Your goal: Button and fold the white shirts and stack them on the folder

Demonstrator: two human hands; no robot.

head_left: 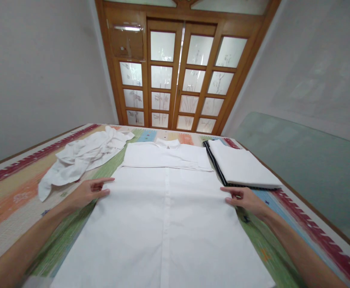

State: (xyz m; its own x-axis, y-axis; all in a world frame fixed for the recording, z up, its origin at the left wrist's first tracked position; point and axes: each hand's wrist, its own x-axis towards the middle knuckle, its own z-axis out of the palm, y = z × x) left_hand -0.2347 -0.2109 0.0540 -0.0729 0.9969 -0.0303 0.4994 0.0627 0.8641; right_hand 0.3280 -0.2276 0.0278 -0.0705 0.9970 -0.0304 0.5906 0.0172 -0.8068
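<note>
A white button-front shirt (pixel 165 224) lies flat and front up in the middle, its collar (pixel 168 143) at the far end. Its sleeves (pixel 163 157) are folded across the upper chest. My left hand (pixel 89 193) is at the shirt's left side edge, index finger stretched onto the cloth and thumb below it. At the opposite edge my right hand (pixel 245 199) mirrors this. Both hands appear to grip the side edges between thumb and curled fingers, though those fingers are partly hidden. Faint creases run across the cloth between the hands.
A crumpled white garment (pixel 85 156) lies at the left. Folded white cloth (pixel 241 166) rests on black folded cloth (pixel 214 160) at the right. Beneath everything is a striped, colourful cover (pixel 15 196). Wooden glazed doors (pixel 176 80) stand beyond, with a pale green panel (pixel 307 156) along the right.
</note>
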